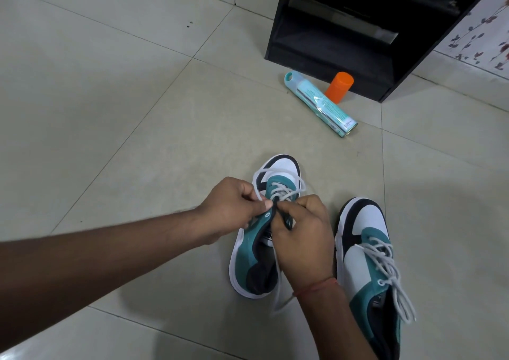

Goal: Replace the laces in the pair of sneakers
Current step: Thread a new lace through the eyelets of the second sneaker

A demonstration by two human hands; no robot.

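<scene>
On the floor point(137, 112), the left hand point(231, 208) and right hand point(301, 238) both pinch the white lace point(275, 171) at the top holes of the left sneaker point(256, 252). I think they are threading it; next comes pulling it snug. The other sneaker point(366, 263) sits just beside, laced, with a spray can point(321, 103) farther off.

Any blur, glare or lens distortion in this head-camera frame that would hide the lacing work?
Head view: even indoor light, soft sheen on the floor tiles; wide-angle bending at the edges; the hands and the left sneaker are sharp; only the trailing lace is motion-blurred.
</scene>
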